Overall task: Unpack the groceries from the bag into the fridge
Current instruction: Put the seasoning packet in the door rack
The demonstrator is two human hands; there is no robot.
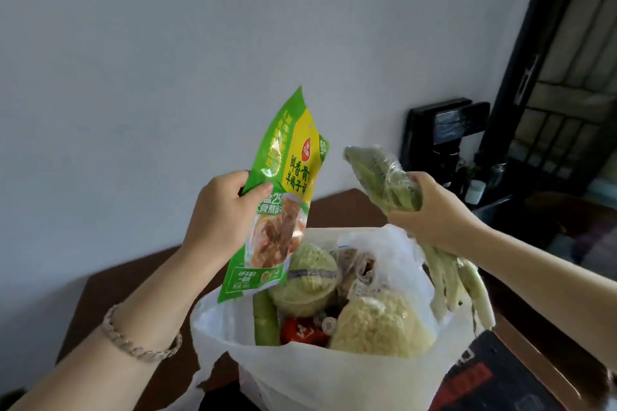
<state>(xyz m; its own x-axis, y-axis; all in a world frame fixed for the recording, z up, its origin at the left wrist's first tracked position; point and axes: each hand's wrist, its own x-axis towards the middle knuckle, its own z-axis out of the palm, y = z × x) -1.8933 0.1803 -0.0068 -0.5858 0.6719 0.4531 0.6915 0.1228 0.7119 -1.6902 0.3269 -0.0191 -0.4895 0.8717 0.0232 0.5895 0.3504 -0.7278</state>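
A white plastic grocery bag (334, 374) stands open on a dark brown table (133, 280). My left hand (223, 213) grips a green and yellow soup-base packet (283, 190) above the bag's left side. My right hand (430, 207) holds a plastic-wrapped bundle of green beans (384, 177), lifted over the bag's right side. Inside the bag lie a wrapped green cabbage (307, 277), a cauliflower (377, 324), a green stalk (265, 320), a red packet (300, 332) and a clear bag of food (357, 267). No fridge is in view.
A plain grey wall fills the back. A black appliance (440, 140) stands at the back right beside a dark-framed window (567, 77). A black and red box (494, 380) lies right of the bag. A small white jar (475, 190) sits behind my right hand.
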